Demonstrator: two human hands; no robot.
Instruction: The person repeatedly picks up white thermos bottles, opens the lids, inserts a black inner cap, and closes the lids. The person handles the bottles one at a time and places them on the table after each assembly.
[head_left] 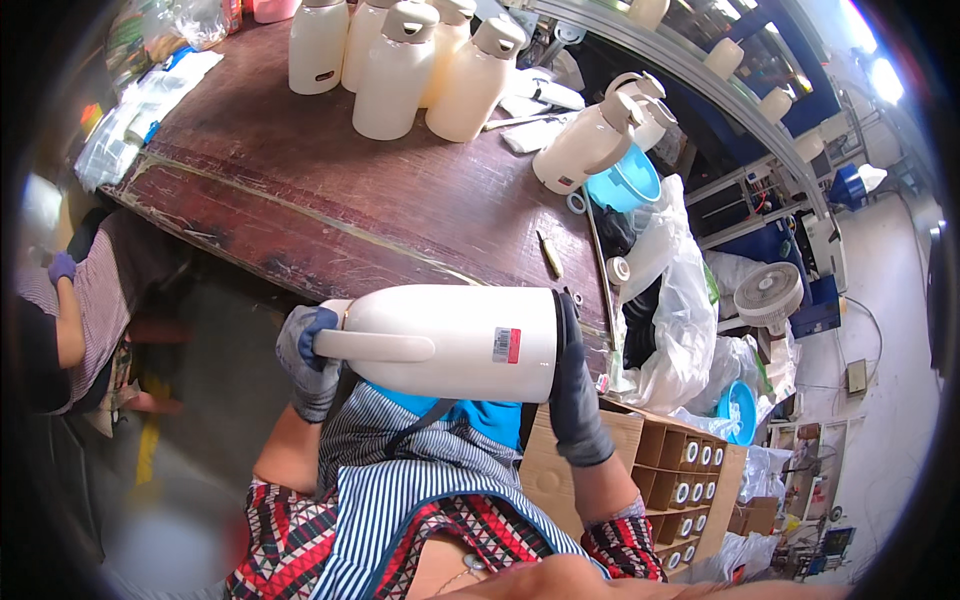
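Note:
I hold a cream-white thermos jug (450,342) on its side in front of my chest, handle facing down and a small label near its base. My left hand (308,362), in a grey and blue glove, grips the jug's top end by the handle. My right hand (576,385), in a dark grey glove, presses flat against the jug's bottom end. The jug hangs just off the near edge of the dark red-brown worktable (300,190).
Several more cream jugs (395,65) stand at the table's far side, one (590,140) tilted beside a blue plastic part (625,180). A cardboard box with dividers (680,470) sits at lower right, clear plastic bags (675,300) above it. Another person (70,300) sits at left.

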